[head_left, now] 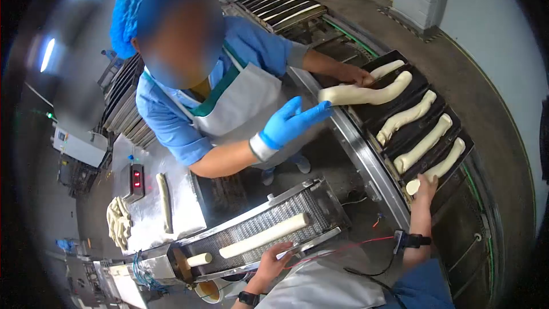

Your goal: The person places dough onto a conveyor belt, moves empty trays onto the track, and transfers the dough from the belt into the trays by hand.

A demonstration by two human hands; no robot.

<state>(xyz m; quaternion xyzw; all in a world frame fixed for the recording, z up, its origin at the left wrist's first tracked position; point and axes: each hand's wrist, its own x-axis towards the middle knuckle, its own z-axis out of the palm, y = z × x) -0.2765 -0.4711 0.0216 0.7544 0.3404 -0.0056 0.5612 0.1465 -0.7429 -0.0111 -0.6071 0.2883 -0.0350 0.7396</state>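
My right hand (423, 187) grips the near end of a pale dough roll (449, 160), which lies in the nearest slot of a dark multi-slot baking pan (389, 144). My left hand (275, 262) is beside the near rail of a mesh conveyor (291, 203), fingers loosely bent and apart, with nothing in them. Close to it, a long straight dough roll (264, 236) lies on the belt. A shorter dough piece (199, 260) emerges at the machine's outlet. More dough rolls (423, 143) lie in the other pan slots.
Across from me, a co-worker in a blue hairnet holds a dough roll (369, 92) over the far pan slots, with a blue-gloved hand (294, 123) beside it. A steel table (186, 200) bears a dough strip, dough scraps (118, 223) and a red-digit display (136, 183). Metal rails (357, 143) run beside the pan.
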